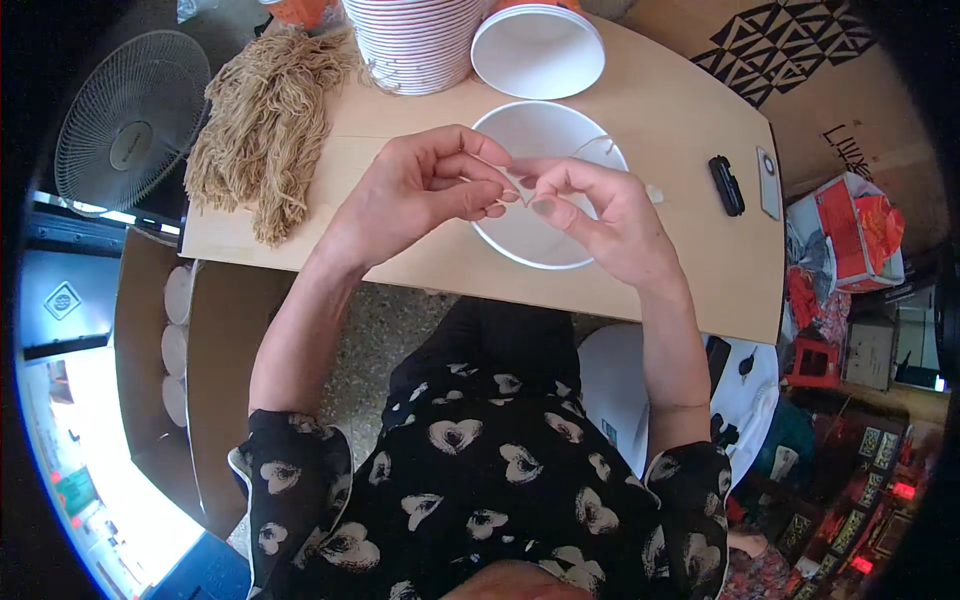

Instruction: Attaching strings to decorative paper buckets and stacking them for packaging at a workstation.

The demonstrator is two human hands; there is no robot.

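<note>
While both hands meet over the middle of the table (690,260), a pale strand (526,199) appears pinched between them, above a white round tub (535,245). The left hand (405,195) brings its thumb and forefinger tips together on it; the right hand (622,225) seems to nip it likewise, though exactly how the strand runs is too small to tell. A pale cord (598,143) shows at the tub's far right rim; whether it is the same piece cannot be told. The strand looks light and limp, apt to slip, so a fingertip pinch near each end should suit it. The tub seems light, smooth and fairly stiff, best held by its rim. On the far side is a white stack (415,45); tan yarn (265,130) lies to the left.
</note>
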